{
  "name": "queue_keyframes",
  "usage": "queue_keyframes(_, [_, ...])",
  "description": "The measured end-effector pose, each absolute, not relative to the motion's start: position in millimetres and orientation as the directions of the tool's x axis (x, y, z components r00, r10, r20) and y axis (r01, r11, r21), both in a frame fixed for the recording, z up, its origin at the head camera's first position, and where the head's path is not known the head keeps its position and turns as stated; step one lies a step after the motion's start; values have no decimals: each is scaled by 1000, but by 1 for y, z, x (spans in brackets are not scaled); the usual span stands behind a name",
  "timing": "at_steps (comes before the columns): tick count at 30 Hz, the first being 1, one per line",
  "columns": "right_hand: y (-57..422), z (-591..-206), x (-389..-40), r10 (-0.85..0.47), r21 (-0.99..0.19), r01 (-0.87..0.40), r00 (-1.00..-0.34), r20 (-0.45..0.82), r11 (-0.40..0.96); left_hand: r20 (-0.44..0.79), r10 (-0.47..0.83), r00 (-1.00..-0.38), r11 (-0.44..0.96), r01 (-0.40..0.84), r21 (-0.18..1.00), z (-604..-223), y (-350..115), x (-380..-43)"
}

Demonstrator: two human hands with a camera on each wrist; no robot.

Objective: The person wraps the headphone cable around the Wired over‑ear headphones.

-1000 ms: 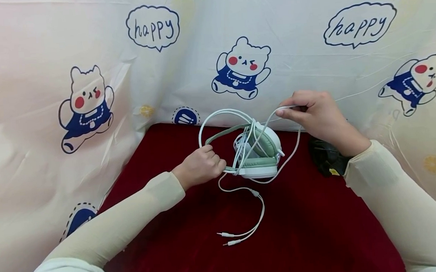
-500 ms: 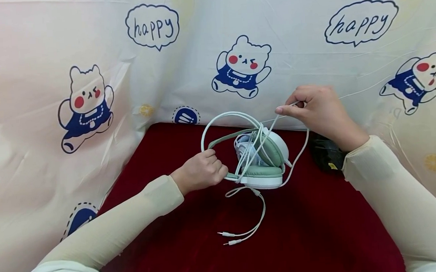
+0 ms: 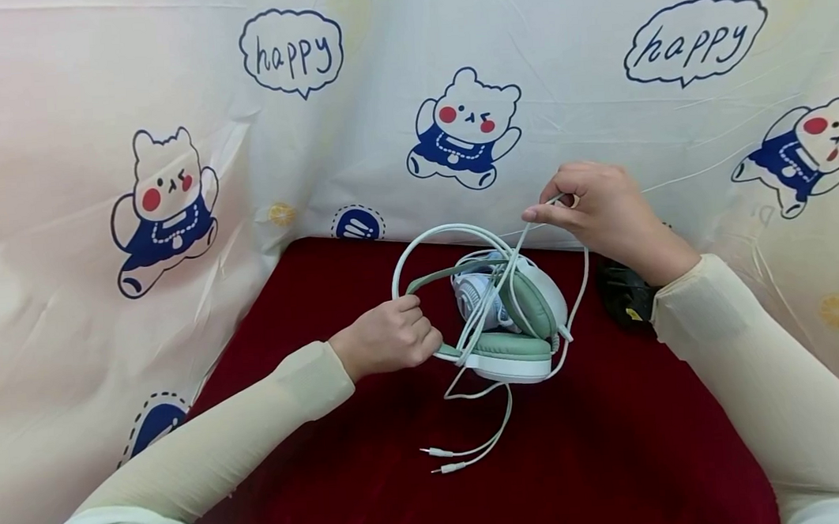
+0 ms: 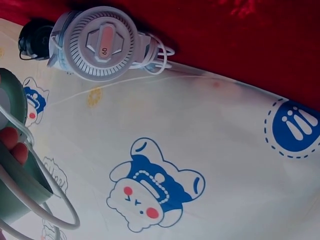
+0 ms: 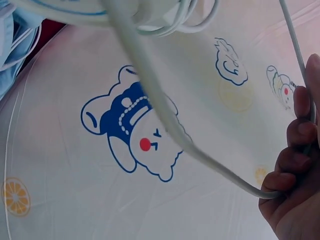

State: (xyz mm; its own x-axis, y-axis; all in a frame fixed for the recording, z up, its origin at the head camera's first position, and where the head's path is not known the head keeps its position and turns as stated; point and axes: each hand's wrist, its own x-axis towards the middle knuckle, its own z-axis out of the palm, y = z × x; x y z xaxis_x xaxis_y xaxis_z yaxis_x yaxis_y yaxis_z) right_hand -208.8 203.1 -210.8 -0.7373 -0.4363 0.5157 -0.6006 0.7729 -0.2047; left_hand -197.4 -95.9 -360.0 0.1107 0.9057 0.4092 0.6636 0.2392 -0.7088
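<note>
My left hand [image 3: 388, 335] grips the headband of white headphones [image 3: 512, 368] with green ear pads [image 3: 534, 307], tilted above the red cloth. Several turns of white cable [image 3: 475, 318] wrap around the headband. Up and to the right, my right hand [image 3: 595, 209] pinches that cable between thumb and fingers. In the right wrist view the cable [image 5: 172, 127] runs across to the curled right hand [image 5: 295, 150]. From the headphones a cable end hangs down and splits into two plugs [image 3: 450, 467]. In the left wrist view only fingertips [image 4: 19, 151] show beside the green pad.
Behind the held headphones, a second white and pale blue headset [image 3: 474, 295] rests on the red cloth [image 3: 344, 456]; its round ear cup [image 4: 100, 45] shows in the left wrist view. A black object [image 3: 624, 295] sits by my right wrist. Patterned white sheeting [image 3: 356, 139] encloses the back and sides.
The held headphones have come down and slightly right, uncovering more of the second headset. My left hand has lowered a little; my right hand has shifted slightly up and left, still holding the cable.
</note>
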Motion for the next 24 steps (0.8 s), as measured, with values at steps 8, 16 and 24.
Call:
queue_keyframes(8, [208, -218, -219, -473, -128, -610, -714, 516, 782, 424, 895, 138, 225, 680, -697, -359, -98, -195])
queue_keyframes(16, [213, -222, -226, -469, -131, -597, -730, 497, 791, 447, 875, 188, 219, 669, -710, -356, -99, -193])
queue_keyframes(24, [216, -226, -231, -469, -141, -600, -733, 493, 788, 465, 857, 224, 223, 652, -725, -354, -96, -191])
